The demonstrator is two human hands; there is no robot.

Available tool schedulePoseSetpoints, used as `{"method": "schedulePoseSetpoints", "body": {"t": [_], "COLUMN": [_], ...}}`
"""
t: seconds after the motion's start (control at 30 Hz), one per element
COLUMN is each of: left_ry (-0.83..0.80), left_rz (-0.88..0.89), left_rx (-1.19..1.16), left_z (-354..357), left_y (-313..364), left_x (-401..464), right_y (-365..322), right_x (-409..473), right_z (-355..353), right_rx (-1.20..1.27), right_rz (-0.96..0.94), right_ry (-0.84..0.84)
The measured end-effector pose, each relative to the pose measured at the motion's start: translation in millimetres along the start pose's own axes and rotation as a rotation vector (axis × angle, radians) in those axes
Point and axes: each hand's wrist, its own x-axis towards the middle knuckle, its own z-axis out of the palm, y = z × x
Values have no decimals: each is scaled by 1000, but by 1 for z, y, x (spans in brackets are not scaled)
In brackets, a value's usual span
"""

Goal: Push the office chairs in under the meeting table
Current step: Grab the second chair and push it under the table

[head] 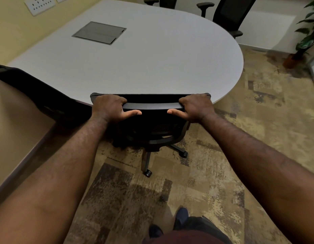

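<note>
Gripping the top rail of a black mesh-backed office chair (152, 106), the left hand (110, 108) and right hand (196, 107) sit at opposite ends of the backrest, fingers (117, 99) curled over the rail's far side and thumbs lying along its near face. The chair's backrest stands at the near edge of the pale grey round-ended meeting surface (135, 64), with its wheeled star base (149, 161) out on the patterned brown carpet (240, 138); by my reading this chair is nearly or fully tucked in. Two more black chairs (228, 14) stand at the far side, close to the edge. Another dark chair back (38, 90) shows at the left, and whether it is pushed in cannot be told.
</note>
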Motion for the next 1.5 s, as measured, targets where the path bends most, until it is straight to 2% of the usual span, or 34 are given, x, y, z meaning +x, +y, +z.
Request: {"method": "schedulePoseSetpoints", "body": {"t": [0.43,0.67,0.8,1.1,1.5], "left_ry": [-71,-60,-16,52,231], "left_rz": [10,67,23,28,116], "left_rx": [-113,-118,-189,-207,-251], "left_z": [1,-6,-12,-26,-64], "left_y": [11,14,15,18,71], "left_x": [-13,-16,-17,-14,43], "right_y": [6,6,4,9,69], "right_x": [-18,-36,-44,-56,-71], "right_z": [1,1,-9,-36,-76], "right_rx": [72,165,169,148,71], "right_rz": [-28,18,43,109,261], "right_ry": [-34,-11,48,57,149]}}
